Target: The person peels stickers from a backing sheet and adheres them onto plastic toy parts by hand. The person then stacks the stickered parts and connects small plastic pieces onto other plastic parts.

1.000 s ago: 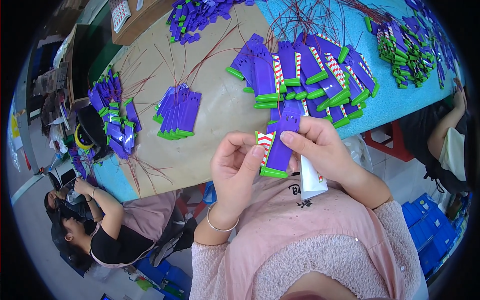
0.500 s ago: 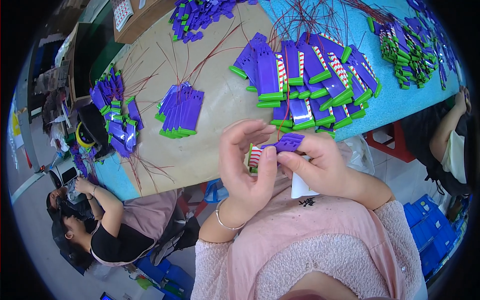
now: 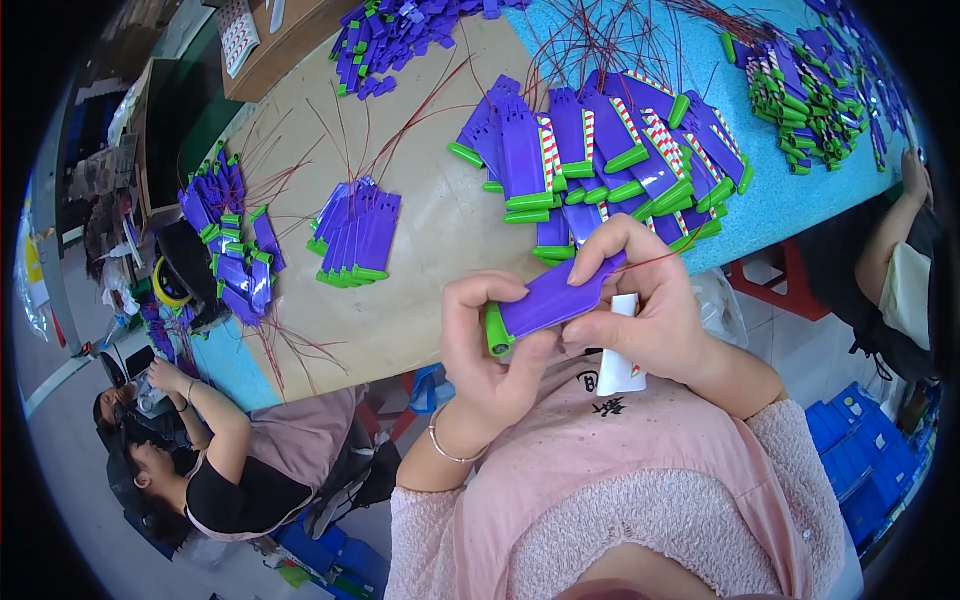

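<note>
Close in front of my chest, both hands hold one flat purple plastic piece (image 3: pixel 552 302) with a green tube-like end and a thin red wire. My left hand (image 3: pixel 490 375) pinches the green end between fingers and thumb. On the other end are the thumb and fingertips of my right hand (image 3: pixel 660 325), beside the wire. A folded white slip (image 3: pixel 620 372) with a small coloured mark is also tucked in my right hand. Beyond my hands lies a pile of similar purple pieces (image 3: pixel 585 185), many with red-and-white striped edges.
A smaller fanned stack (image 3: pixel 360 235) and a loose heap (image 3: pixel 235 240) lie left on the table (image 3: pixel 430 160). More parts (image 3: pixel 400 40) are at the far side, and another heap (image 3: pixel 800 110) far right. A co-worker (image 3: pixel 240 440) sits at left; another person's arm (image 3: pixel 900 230) shows at right.
The purple piece has been turned over: its striped edge faced me before, and now its plain broad side shows. The red wire has swung from upward to the right.
</note>
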Available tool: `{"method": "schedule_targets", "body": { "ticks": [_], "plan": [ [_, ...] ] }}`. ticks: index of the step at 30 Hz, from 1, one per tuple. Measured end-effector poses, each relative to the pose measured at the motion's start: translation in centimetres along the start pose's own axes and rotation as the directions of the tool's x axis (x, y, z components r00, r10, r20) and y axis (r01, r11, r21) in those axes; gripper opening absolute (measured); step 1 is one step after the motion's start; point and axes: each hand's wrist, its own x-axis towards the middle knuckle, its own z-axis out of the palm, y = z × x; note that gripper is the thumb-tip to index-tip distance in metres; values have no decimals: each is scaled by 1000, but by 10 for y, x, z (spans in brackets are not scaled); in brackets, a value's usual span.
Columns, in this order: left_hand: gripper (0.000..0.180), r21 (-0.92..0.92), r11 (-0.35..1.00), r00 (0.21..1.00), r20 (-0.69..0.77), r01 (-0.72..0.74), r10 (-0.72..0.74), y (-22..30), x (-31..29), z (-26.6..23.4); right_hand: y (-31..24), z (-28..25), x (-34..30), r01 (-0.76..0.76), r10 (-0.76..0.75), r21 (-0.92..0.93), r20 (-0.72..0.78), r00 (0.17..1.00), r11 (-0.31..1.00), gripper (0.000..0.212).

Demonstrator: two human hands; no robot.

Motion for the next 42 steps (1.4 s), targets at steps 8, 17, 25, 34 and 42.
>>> {"method": "schedule_targets", "body": {
  "ticks": [8, 17, 25, 34, 42],
  "plan": [
    [31, 244, 962, 980, 180, -123, 80, 4, 11, -2, -5, -8, 1, 44, -51, -42, -197, 979, 998, 31],
    [47, 744, 566, 932, 238, -355, 272, -26, 48, 18, -10, -22, -4, 11, -35, -117, -210, 977, 993, 20],
    [29, 217, 968, 979, 185, -123, 83, 1, -2, 13, -1, -12, 6, 105, -117, -128, -88, 989, 986, 16],
    [15, 370, 928, 999, -4, -32, 36, 7, 3, -13, 14, -6, 16, 158, -155, -344, 37, 987, 926, 10],
    [11, 486, 850, 977, 49, -205, 208, 0, 12, -22, 7, 6, 18, 282, -294, -548, 68, 953, 788, 4]
  ]
}}
